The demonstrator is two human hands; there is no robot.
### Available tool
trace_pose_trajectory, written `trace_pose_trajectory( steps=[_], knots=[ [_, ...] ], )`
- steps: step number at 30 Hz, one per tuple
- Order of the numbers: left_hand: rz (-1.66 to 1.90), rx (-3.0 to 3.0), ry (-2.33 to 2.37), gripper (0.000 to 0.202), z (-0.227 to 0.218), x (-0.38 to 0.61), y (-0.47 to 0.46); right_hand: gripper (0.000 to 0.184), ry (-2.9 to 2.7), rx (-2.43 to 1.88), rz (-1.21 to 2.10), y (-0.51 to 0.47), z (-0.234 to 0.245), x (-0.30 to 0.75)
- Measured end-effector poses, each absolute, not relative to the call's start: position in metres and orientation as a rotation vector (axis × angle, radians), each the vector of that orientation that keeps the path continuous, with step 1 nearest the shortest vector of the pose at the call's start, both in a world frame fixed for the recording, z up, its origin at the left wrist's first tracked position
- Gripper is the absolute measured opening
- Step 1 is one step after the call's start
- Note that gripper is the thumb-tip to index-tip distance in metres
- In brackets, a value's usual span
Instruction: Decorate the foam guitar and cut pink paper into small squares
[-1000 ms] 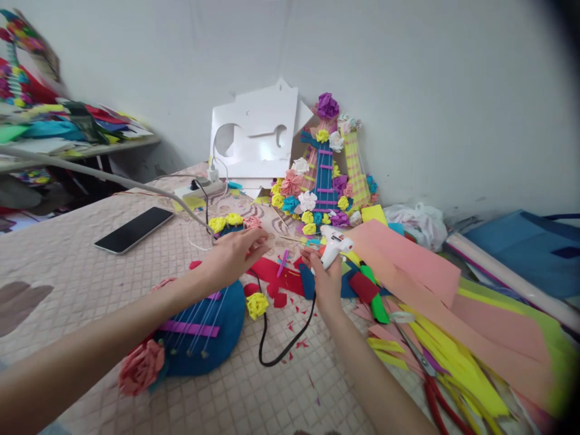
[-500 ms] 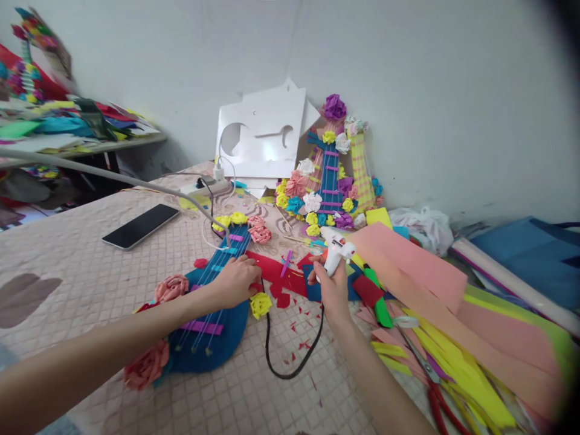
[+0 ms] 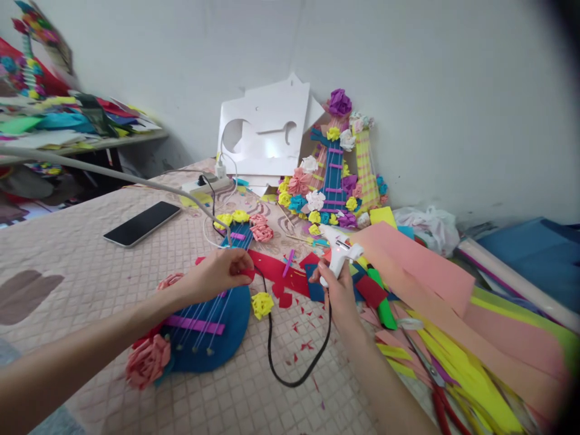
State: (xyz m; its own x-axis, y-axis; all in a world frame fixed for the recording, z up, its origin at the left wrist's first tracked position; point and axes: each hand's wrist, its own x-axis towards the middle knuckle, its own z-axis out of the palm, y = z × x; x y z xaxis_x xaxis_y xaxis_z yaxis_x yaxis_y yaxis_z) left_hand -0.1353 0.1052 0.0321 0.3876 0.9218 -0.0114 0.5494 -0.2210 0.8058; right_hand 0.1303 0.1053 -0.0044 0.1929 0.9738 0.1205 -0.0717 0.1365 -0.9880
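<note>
My right hand [image 3: 338,287] is wrapped round the handle of a white hot glue gun [image 3: 339,254], its nozzle tilted up and to the left. From the handle a black cord [image 3: 294,383] loops down over the table. Over a blue paper guitar [image 3: 226,338] my left hand [image 3: 226,270] is closed in a pinch, with a small red paper piece [image 3: 246,277] at the fingertips. Purple strips, pale strings and pink paper roses [image 3: 148,361] decorate the guitar. A yellow paper flower [image 3: 261,306] lies just right of its body.
Scissors [image 3: 437,380] lie among yellow and pink paper strips on the right. A red paper sheet [image 3: 272,269] and scraps lie between the hands. A phone [image 3: 142,223] rests at left. Finished flowered guitars [image 3: 334,175] and white cut-out board [image 3: 267,151] lean against the wall. A grey cable arm [image 3: 136,179] crosses from the left.
My left hand has lifted slightly and drawn left, its fingers now curled, with the red piece showing at the fingertips. The glue gun has shifted slightly right and tilted.
</note>
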Motion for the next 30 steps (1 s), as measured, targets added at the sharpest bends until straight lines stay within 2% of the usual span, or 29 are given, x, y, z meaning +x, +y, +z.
trace_pose_trajectory(
  steps=[6, 10, 17, 24, 30],
  knots=[
    [0.684, 1.655, 1.257, 0.021, 0.046, -0.170, 0.093, 0.029, -1.164, -1.164, 1.091, 0.104, 0.003, 0.127],
    [0.714, 1.623, 1.314, 0.023, 0.047, -0.200, 0.096, 0.025, -1.409, -1.252, 1.020, 0.097, 0.010, 0.124],
    [0.672, 1.631, 1.440, 0.028, 0.036, -0.248, 0.110, 0.024, -1.752, -1.264, 1.149, 0.083, 0.031, 0.113],
    [0.581, 1.705, 1.441, 0.022, 0.024, -0.265, 0.122, 0.014, -1.949, -1.127, 1.211, 0.086, 0.050, 0.077],
    [0.564, 1.704, 1.396, 0.024, 0.019, -0.264, 0.126, 0.019, -2.229, -1.022, 1.122, 0.101, 0.061, 0.033]
  ],
)
